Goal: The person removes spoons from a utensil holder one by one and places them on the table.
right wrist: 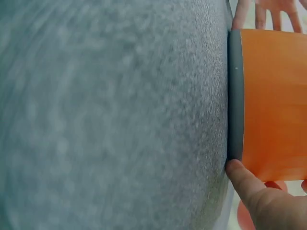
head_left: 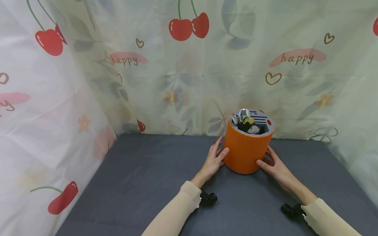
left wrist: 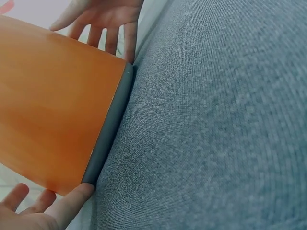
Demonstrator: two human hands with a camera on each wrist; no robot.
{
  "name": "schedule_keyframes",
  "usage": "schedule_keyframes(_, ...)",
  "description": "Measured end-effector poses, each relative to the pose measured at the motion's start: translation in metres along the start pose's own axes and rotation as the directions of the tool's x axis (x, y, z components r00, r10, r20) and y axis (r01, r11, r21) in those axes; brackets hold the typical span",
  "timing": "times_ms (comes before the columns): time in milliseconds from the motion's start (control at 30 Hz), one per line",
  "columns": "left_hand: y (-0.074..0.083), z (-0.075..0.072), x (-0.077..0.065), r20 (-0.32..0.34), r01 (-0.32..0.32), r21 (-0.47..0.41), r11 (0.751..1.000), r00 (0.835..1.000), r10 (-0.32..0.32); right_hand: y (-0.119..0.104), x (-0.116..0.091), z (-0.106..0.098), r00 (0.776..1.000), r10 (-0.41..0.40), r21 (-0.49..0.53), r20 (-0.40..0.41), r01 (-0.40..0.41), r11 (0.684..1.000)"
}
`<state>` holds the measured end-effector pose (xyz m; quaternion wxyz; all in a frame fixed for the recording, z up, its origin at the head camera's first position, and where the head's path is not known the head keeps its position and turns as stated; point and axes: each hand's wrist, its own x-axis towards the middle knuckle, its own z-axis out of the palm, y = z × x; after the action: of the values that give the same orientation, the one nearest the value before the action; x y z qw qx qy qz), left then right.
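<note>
An orange, round utensil holder [head_left: 246,152] stands upright on the dark cloth, with a lilac-grey slotted top [head_left: 261,119] and a red dot on it. Several utensils [head_left: 244,115] stick out of its larger opening, some with shiny metal ends; their lower parts are hidden inside. My left hand [head_left: 212,162] rests against the holder's left side, fingers spread, one fingertip at the grey base rim [left wrist: 109,129] in the left wrist view. On the opposite side, my right hand [head_left: 276,168] touches the holder low down, its thumb toward the front and some fingers hidden behind.
Dark grey cloth [head_left: 141,183] covers the table. Behind it hangs a pale curtain [head_left: 189,82] printed with cherries and "happy", continuing along the left and right sides. The holder stands near the table's back edge. Black camera mounts [head_left: 208,198] sit at both wrists.
</note>
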<state>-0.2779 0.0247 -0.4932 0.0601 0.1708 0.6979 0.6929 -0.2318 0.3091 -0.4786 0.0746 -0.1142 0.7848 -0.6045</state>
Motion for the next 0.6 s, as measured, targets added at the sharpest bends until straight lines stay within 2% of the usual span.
schedule_keyframes(133, 0.0026, -0.0002, 0.0002, 0.006, 0.002, 0.054, 0.999, 1.0, -0.002, -0.0001, 0.0008, 0.0014, 0.999, 0.005, -0.075, -0.034, -0.007, 0.997)
schedule_keyframes(333, 0.0049, 0.0002, 0.0007, 0.015, -0.047, 0.178, 0.983, 0.999, 0.045, -0.0009, 0.0038, 0.0044, 0.997, -0.003, -0.126, -0.073, -0.006, 0.992)
schedule_keyframes(600, 0.001, 0.0023, 0.0005, 0.002, -0.062, 0.211, 0.975, 0.998, 0.063, -0.0048, 0.0038, 0.0064, 0.996, -0.009, -0.12, -0.084, -0.001, 0.993)
